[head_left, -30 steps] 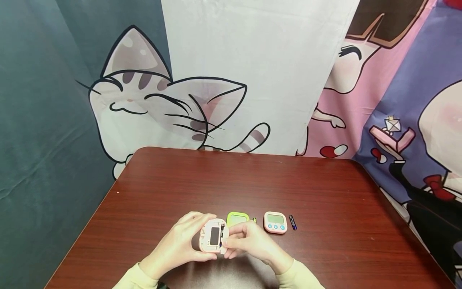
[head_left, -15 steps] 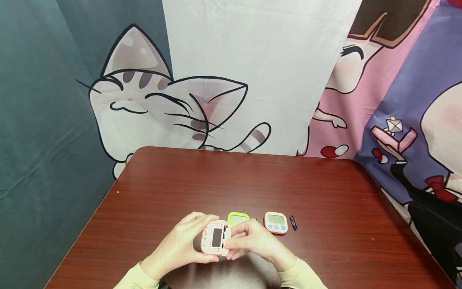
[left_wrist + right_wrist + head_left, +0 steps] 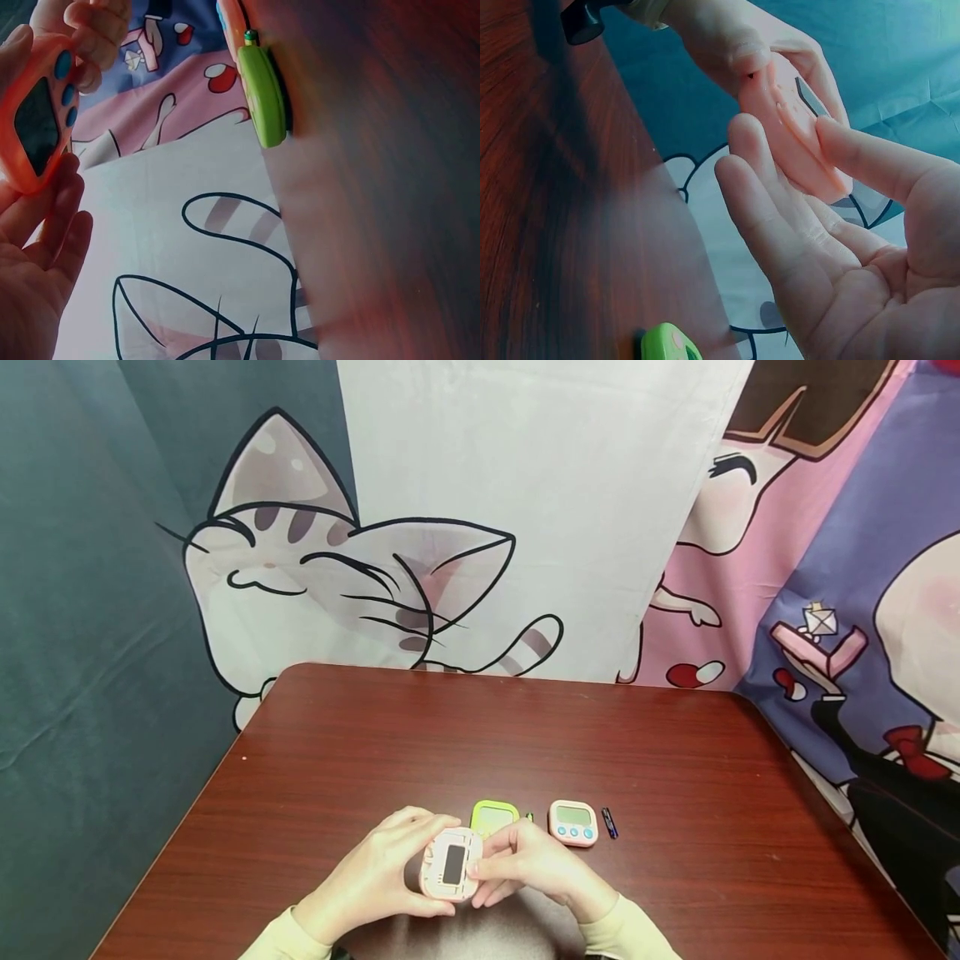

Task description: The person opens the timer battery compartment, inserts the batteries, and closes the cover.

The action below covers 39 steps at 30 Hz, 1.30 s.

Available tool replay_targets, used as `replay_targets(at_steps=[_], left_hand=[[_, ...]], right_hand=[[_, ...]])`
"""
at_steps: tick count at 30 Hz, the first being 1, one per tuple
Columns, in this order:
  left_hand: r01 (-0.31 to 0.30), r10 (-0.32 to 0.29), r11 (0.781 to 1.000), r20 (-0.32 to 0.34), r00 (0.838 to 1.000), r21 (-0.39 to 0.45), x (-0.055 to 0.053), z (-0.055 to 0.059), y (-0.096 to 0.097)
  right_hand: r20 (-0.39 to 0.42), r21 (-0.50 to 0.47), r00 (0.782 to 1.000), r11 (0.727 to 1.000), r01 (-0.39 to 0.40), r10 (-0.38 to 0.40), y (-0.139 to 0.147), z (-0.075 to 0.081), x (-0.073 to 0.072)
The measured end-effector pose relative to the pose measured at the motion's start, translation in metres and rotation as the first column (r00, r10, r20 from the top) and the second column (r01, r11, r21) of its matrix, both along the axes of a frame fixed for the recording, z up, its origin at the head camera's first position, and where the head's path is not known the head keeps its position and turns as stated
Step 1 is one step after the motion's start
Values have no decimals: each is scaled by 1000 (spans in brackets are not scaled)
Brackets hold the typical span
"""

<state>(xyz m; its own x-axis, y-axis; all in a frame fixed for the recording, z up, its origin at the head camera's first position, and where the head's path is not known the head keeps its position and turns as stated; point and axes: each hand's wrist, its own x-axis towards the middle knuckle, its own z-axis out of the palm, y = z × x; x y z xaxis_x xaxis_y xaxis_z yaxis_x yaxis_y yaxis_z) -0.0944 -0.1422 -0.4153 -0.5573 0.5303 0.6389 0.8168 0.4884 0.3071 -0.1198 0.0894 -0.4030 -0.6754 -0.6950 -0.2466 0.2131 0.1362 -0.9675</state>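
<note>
A pink kitchen timer (image 3: 438, 881) is held above the table, its back turned up with a dark rectangle on it. My left hand (image 3: 375, 868) grips it between the thumb and fingers from the left. My right hand (image 3: 536, 868) pinches its right edge; in the right wrist view the thumb presses the back of the timer (image 3: 780, 127) while the other fingers lie on the far side. The left wrist view shows the timer's front (image 3: 37, 124) with a screen and blue buttons. Whether a battery sits inside is hidden.
Behind the hands a green timer (image 3: 495, 804) lies on the brown table (image 3: 480, 727), a small green battery (image 3: 530, 817) beside it. Farther right rest another pink timer (image 3: 573, 823) and a dark blue battery (image 3: 609, 822). A printed cartoon curtain (image 3: 465, 460) hangs behind the table.
Both hands have shifted the timer slightly right and toward the body. A dark slot along its right edge, seen earlier, no longer shows.
</note>
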Motion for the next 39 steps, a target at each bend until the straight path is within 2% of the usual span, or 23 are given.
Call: replay_targets(at_steps=[6,12,17,24,29,33,39], left_hand=[[23,-23,1000,11,1000,16,0,0,2],[11,-13,998,31,999,67,-2,1,2],[15,-19,995,34,999,95,-1,-3,4],[-28,27,992,15,1000,126,1,-3,9],[-59,67,990,-53,996,129,2,1,8],[-82,95,988,-96,991,131,0,6,4],[-77,87,984,-57,995,162,1,9,1]], right_hand=[[-13,-14,1000,1000,-19,18,2,-1,0],[-39,-48,999,999,17,-19,0,-3,1],[-56,-62,998,998,32,-35,-1,-5,4],[-62,-90,990,989,120,-126,0,-7,8],[-88,-142,982,978,155,-169,-3,-8,11],[-94,-217,981,965,148,-172,-7,-6,13],[-152,-286,970,948,139,-188,-12,-1,17]])
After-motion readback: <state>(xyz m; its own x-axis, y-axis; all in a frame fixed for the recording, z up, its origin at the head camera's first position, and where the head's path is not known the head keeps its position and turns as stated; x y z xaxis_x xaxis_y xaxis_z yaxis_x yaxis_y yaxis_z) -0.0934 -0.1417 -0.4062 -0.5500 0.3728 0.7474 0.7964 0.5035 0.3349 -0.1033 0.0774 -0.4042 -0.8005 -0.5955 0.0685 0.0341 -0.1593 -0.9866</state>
